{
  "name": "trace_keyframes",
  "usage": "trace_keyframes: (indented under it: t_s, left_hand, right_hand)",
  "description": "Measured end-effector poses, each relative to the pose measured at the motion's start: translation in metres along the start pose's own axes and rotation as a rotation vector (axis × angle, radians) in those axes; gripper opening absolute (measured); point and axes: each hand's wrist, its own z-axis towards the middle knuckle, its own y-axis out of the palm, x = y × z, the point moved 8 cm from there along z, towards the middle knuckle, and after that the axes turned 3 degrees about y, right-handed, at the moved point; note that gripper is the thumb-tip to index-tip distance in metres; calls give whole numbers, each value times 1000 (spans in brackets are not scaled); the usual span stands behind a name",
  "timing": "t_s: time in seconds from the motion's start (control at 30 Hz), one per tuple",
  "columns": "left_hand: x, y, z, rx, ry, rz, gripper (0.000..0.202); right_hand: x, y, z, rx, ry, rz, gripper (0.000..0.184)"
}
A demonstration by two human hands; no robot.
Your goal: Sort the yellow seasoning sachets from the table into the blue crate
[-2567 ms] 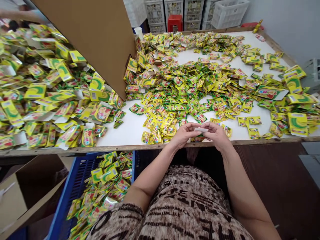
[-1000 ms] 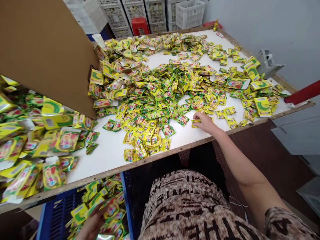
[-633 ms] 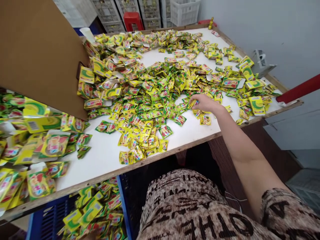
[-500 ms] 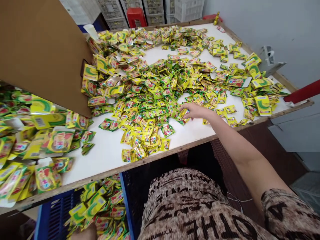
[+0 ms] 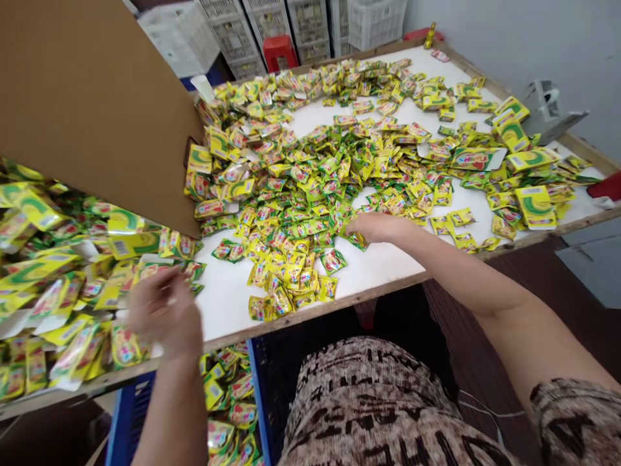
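Observation:
My right hand [image 5: 372, 228] rests at the near edge of a broad heap of small yellow and green packets [image 5: 310, 188]. Its fingers curl over a small packet [image 5: 356, 241], partly hidden beneath them. At the left, my left hand [image 5: 167, 307] hovers by the table edge, smeared by motion, so its fingers and anything in them cannot be made out. Close to it lie yellow cartons with open flaps [image 5: 77, 343] and more packets. A single green packet [image 5: 333, 260] sits on the white table [image 5: 226, 304], just left of my right hand.
A big brown cardboard panel [image 5: 97, 97] stands on the table at the left. Below the table edge, a blue crate [image 5: 259, 401] holds packets and cartons. White crates [image 5: 228, 32] and a red stool [image 5: 280, 53] are behind. A grey dispenser [image 5: 548, 107] stands at the right.
My left hand has risen from the crate below to the cartons at the table's left. My right hand stays at the heap. The view has shifted slightly.

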Motion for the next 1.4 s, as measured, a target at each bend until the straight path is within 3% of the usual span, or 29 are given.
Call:
trace_keyframes:
  t_s: [0.03,0.2,0.3,0.4,0.47,0.6,0.73,0.8,0.87,0.93,1.0,1.1,1.2,1.3,1.4]
  left_hand:
    - [27,29,8,-6,116,-32,14]
    - [164,203,37,-425,458,-325,16]
    - [235,295,41,-599,617,-356,19]
    - [296,377,33,-746,731,-343,23]
    - [332,424,26,-799,749,-311,28]
    - [386,498,15,-847,772,-201,43]
    - [398,546,12,-918,700,-8,52]
    - [396,550,11,-937,653,56,41]
    - [394,531,10,-902,653,41,33]
    - [385,492,6,-857,633,-88,27]
    - [362,441,-5,-877,560,-308,23]
    - [304,367,-43,-1053,353,-640,21]
    - [247,309,-90,-1166,157,-771,24]
    - [212,272,-123,-1145,60,-730,21]
    - [196,250,-137,-1055,6,-646,16]
  right_hand:
    - [-5,2,1,11,-21,-39,42]
    - [-1,6,-19,289,-48,-73,29]
    - [20,21,-52,404,46,80,29]
    - [32,45,-88,504,124,363,41]
    - [34,59,-108,615,150,520,44]
    - [37,77,-127,788,287,638,16]
    - [40,75,-129,899,307,696,15]
    - [43,73,-129,941,279,748,14]
    - [47,73,-131,1002,262,801,17]
    - [52,74,-135,1073,244,851,22]
    - [60,75,-141,1149,238,924,20]
    - [77,71,-158,1330,348,1075,13]
    - [80,49,-171,1476,416,1058,18]
    - [50,13,-151,1290,236,826,15]
    - [10,-5,-131,1040,154,483,16]
